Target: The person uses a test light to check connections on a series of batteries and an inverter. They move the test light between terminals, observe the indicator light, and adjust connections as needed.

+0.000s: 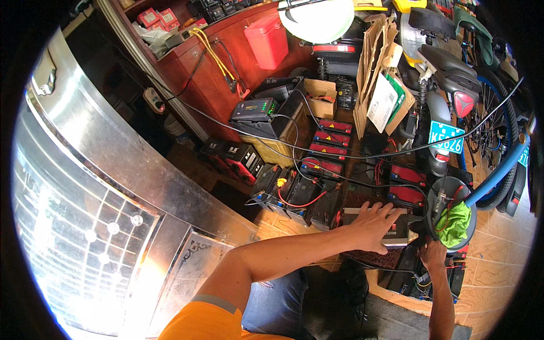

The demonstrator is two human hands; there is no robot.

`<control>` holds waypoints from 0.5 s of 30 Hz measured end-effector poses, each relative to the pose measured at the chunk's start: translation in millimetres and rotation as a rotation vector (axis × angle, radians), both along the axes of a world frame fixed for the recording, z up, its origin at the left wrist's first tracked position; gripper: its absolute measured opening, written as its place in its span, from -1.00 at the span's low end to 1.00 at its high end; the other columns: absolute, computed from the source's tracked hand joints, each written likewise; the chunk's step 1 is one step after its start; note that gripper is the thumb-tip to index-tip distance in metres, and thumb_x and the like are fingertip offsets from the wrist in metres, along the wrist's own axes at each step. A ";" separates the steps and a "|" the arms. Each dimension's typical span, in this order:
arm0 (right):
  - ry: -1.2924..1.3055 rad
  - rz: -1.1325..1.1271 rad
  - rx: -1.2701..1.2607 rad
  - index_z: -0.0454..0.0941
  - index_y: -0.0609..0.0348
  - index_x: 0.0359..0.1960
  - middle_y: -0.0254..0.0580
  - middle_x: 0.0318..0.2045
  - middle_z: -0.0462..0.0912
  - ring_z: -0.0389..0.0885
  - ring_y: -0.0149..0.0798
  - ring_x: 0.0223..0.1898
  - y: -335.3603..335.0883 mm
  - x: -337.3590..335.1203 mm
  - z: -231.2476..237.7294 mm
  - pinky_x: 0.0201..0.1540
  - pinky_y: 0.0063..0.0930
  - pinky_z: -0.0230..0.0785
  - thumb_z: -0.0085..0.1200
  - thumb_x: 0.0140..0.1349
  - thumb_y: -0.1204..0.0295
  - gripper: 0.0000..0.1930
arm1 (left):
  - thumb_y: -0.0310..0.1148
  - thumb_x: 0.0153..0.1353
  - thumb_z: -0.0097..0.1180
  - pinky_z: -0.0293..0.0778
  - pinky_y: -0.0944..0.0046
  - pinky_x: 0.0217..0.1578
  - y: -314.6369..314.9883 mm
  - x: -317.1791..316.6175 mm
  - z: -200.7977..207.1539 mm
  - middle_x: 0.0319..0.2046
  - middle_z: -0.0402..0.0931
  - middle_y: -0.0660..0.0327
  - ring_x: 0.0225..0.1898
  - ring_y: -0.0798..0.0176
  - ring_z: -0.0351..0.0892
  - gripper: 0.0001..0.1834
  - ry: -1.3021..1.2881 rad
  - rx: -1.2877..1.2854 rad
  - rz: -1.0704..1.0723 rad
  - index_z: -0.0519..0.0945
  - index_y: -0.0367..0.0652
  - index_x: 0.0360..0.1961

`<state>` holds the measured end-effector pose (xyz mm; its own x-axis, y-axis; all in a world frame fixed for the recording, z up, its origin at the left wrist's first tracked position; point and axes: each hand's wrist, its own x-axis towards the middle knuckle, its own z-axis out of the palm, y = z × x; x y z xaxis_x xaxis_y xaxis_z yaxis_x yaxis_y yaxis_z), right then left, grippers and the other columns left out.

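Observation:
My left hand (371, 226) lies spread over a black box with silver edges (398, 232), its fingers apart and pointing right. The box rests on a dark reddish mat (379, 259). My right hand (434, 253) is closed at the box's right end, by a dark part I cannot make out; its fingers are partly hidden. Just beyond it stands a grey bucket (472, 231) holding a bright green cloth (453, 226) and a cable with a grey fitting. Red-topped batteries (406, 195) sit behind the box.
More batteries (328, 139) stand in a row further back. A charger with green lights (255, 110) sits on a dark case. Black cables (351, 156) hang across the view. Cardboard (368, 73) leans near a scooter (436, 113); a shiny metal door (107, 147) is at left.

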<state>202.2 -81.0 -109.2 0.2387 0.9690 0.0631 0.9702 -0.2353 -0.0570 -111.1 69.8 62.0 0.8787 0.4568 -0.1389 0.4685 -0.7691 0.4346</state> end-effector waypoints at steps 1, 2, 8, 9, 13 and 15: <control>0.001 0.000 0.008 0.69 0.23 -0.19 0.15 -0.46 0.71 0.73 0.25 -0.32 -0.3 -0.2 -0.2 -0.24 0.08 0.57 0.30 0.14 0.35 -0.74 | -0.04 -0.10 0.61 0.00 -0.51 0.43 -0.4 -0.1 0.0 0.50 0.10 -0.23 0.50 -0.40 0.11 0.34 -0.011 -0.005 0.001 -0.01 -0.03 0.61; 0.003 -0.001 0.017 0.69 0.23 -0.20 0.15 -0.45 0.71 0.73 0.25 -0.32 -0.2 -0.5 -0.1 -0.24 0.08 0.58 0.29 0.15 0.35 -0.75 | -0.05 -0.10 0.61 0.00 -0.51 0.43 -0.5 -0.2 0.4 0.50 0.10 -0.22 0.49 -0.40 0.11 0.34 -0.013 -0.005 0.003 -0.01 -0.02 0.61; 0.053 -0.029 -0.032 0.70 0.22 -0.19 0.17 -0.41 0.73 0.74 0.24 -0.29 0.9 -1.6 5.8 -0.23 0.05 0.60 0.27 0.16 0.36 -0.76 | -0.05 -0.10 0.61 0.00 -0.52 0.43 0.2 1.2 2.7 0.50 0.10 -0.22 0.49 -0.40 0.12 0.35 0.010 -0.020 0.000 -0.03 0.00 0.61; 0.056 -0.027 -0.032 0.70 0.22 -0.21 0.17 -0.40 0.73 0.74 0.24 -0.29 1.2 -2.3 6.9 -0.23 0.05 0.60 0.27 0.16 0.36 -0.77 | -0.05 -0.10 0.61 0.00 -0.52 0.43 0.2 1.4 2.6 0.51 0.10 -0.22 0.49 -0.40 0.12 0.35 0.014 -0.011 -0.001 -0.04 -0.01 0.61; 0.071 -0.067 -0.021 0.71 0.21 -0.28 0.14 -0.38 0.74 0.75 0.22 -0.29 1.2 -6.2 7.5 -0.24 0.04 0.60 0.29 0.14 0.35 -0.80 | -0.05 -0.11 0.61 -0.01 -0.51 0.44 -0.3 1.2 2.0 0.51 0.09 -0.23 0.50 -0.40 0.11 0.35 0.002 -0.020 0.003 -0.03 -0.02 0.61; 0.050 -0.058 0.005 0.71 0.21 -0.31 0.12 -0.39 0.74 0.75 0.21 -0.30 0.8 -5.7 5.0 -0.25 0.03 0.59 0.30 0.14 0.36 -0.82 | -0.05 -0.11 0.61 -0.01 -0.51 0.44 -0.6 0.7 2.0 0.50 0.09 -0.23 0.50 -0.40 0.11 0.35 0.003 -0.017 0.006 -0.02 -0.03 0.61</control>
<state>196.5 -80.2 -104.2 0.2979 0.9531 0.0541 0.9508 -0.2912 -0.1062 -110.5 69.3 64.1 0.8754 0.4597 -0.1499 0.4748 -0.7586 0.4462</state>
